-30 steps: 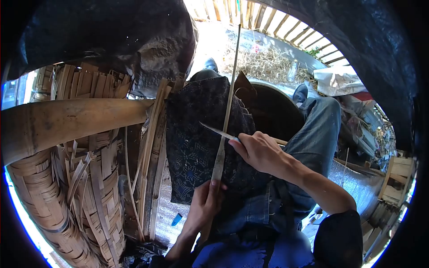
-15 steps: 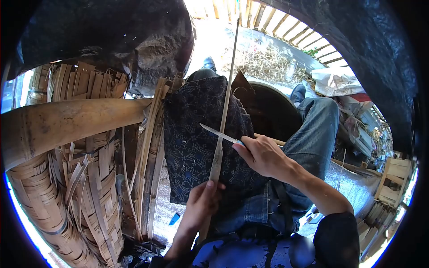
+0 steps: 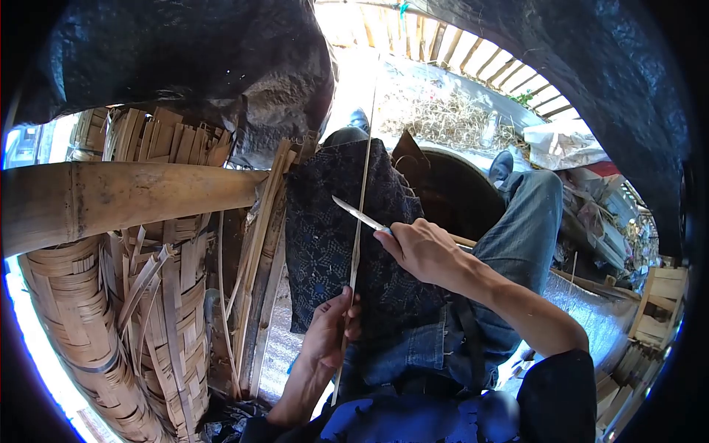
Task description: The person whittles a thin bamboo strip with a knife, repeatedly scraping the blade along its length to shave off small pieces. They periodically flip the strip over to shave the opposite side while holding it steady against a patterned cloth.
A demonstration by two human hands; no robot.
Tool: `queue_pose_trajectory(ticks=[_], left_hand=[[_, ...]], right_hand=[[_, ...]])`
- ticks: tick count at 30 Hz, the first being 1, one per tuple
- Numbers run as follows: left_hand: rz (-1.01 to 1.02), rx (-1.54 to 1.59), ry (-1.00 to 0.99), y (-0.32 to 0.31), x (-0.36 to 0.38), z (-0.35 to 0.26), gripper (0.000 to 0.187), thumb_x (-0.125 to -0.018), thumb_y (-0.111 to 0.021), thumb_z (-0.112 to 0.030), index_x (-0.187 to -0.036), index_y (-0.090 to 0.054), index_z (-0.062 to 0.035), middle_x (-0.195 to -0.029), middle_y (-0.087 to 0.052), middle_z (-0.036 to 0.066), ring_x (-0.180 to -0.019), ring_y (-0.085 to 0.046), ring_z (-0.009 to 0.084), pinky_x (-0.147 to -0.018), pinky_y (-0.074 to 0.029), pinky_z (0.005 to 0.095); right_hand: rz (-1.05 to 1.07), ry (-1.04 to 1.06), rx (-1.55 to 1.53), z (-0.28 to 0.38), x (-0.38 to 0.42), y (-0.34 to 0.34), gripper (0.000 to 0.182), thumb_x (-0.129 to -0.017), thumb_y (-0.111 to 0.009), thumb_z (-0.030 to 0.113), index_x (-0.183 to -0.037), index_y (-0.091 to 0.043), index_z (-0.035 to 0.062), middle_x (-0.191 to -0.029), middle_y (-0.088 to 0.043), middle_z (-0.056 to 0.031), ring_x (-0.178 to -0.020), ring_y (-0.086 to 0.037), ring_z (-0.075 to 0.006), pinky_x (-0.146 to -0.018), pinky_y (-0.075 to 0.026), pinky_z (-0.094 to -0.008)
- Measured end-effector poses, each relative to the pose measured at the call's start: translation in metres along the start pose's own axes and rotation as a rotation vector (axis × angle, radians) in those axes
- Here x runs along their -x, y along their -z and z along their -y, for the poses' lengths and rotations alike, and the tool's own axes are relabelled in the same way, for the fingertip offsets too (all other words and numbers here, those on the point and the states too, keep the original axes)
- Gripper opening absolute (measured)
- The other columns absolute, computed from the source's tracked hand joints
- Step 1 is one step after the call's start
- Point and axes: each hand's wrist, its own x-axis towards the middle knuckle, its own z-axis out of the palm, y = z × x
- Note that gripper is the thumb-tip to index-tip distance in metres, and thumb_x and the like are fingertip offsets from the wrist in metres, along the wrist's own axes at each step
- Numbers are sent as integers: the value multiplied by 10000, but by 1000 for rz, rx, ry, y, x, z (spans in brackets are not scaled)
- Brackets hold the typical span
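Note:
A long thin bamboo strip runs upright across the dark patterned cloth on my lap. My left hand pinches the strip near its lower part, thumb and fingers closed on it. Above and to the right, my right hand is wrapped round the handle of a knife. The knife's blade points up and left and crosses the strip. Most of the handle is hidden in my fist.
A thick bamboo pole juts in from the left above woven bamboo baskets. Split bamboo pieces stand beside the cloth. A dark round container lies beyond my lap. Black sheeting hangs overhead.
The strip has turned in my left hand and now shows a narrower side. My left hand has shifted slightly upward. The view has moved a little, and the knife still crosses the strip.

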Motion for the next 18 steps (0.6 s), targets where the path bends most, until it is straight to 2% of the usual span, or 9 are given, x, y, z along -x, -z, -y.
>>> queue_pose_trajectory(ticks=[4,6,9,18], left_hand=[[-95,-95,-54,-8,0,2,248,-926,-563,-294,-889,-586,-49,-650,-522,-23,-499,-439,62,-444,-330,197],[-103,-110,-64,-8,0,3,249,-922,-569,-293,-884,-588,-48,-649,-523,-21,-490,-437,63,-440,-329,196],[-131,-131,-76,-11,1,3,248,-918,-577,-292,-879,-592,-48,-646,-525,-19,-477,-434,65,-436,-328,195],[-139,-120,-81,-12,1,3,250,-915,-582,-295,-868,-586,-49,-632,-511,-18,-471,-434,64,-432,-323,198]], right_hand=[[-31,65,-39,-10,-4,-3,471,-970,-448,314,-620,-520,6,-481,-509,-193,-430,-543,-356,-413,-414,-434],[89,0,-105,-12,-6,0,537,-980,-390,374,-605,-517,11,-500,-529,-186,-456,-558,-351,-460,-438,-449],[143,-22,-92,-10,-8,6,552,-983,-374,383,-598,-513,12,-511,-536,-190,-468,-564,-353,-467,-446,-445],[106,8,-35,-12,-13,6,540,-981,-391,370,-599,-515,10,-518,-544,-191,-470,-575,-347,-468,-461,-439]])
